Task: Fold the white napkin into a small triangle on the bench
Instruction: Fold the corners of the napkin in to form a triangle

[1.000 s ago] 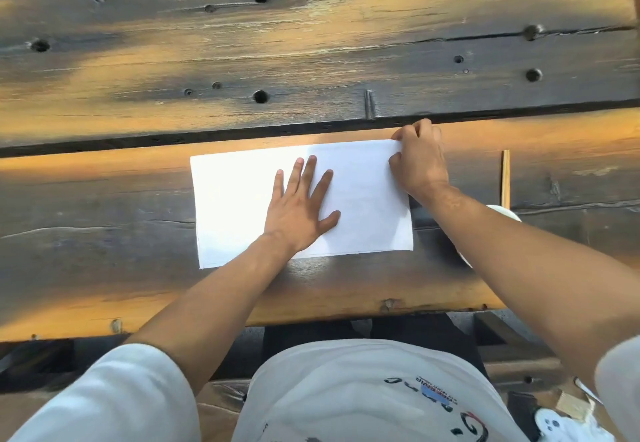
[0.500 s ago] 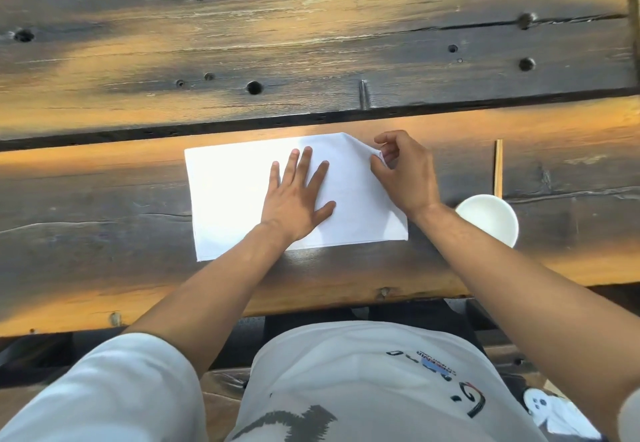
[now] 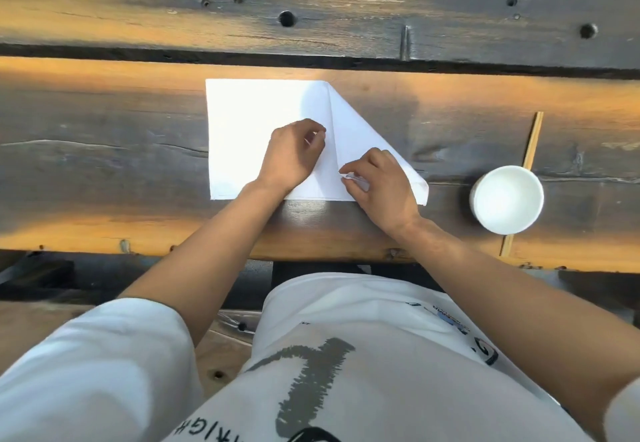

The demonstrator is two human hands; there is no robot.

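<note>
We found the white napkin [image 3: 256, 137] flat on the wooden bench [image 3: 104, 164], its right corner folded down into a diagonal flap. Our left hand [image 3: 292, 156] rested on the napkin, fingers curled, fingertips at the crease. Our right hand [image 3: 379, 183] pinched the folded corner at the near edge. A white cup [image 3: 507, 199] stood well right, over a wooden stick [image 3: 533, 140].

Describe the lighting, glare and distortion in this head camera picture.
Head view: sunlight overexposes the left of the white napkin, hiding texture; orange light streaks the bench; arm shadows fall under both wrists; wide-angle lens bows the plank gaps; the white bowl stays sharp.
</note>
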